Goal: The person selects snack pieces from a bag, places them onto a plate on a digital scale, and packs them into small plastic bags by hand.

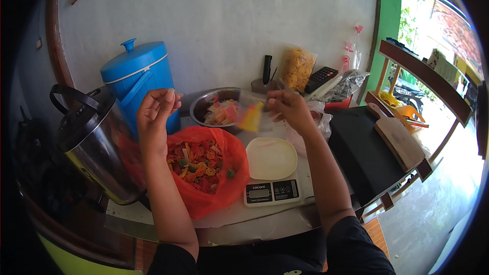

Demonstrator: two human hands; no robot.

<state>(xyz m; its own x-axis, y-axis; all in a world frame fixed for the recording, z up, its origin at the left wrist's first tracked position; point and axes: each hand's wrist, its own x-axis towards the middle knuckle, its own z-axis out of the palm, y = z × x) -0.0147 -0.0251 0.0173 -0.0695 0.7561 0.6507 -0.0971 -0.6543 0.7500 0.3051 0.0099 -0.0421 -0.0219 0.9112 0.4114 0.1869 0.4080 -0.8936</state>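
My right hand [291,111] pinches the upper edge of a small clear plastic bag [250,116] with yellow and red pieces in it; motion blurs the bag. It hangs above the table between the metal bowl and the scale. My left hand [159,109] is raised over the red plastic bag, thumb and fingertips pressed together; what they hold, if anything, is too small to make out. The open red plastic bag [237,173] is full of colourful wheel-shaped and ridged snack pieces [201,165]. Right of it lies a white kitchen scale [272,160]. Behind, a metal bowl [201,106] contains small filled packets [223,112].
On the left stand a blue lidded drink cooler [135,66] and a tall steel pot [97,142]. At the back are a bag of yellow chips [298,69] and a calculator [321,79]. A wooden cutting board [400,140] lies on the black surface at right.
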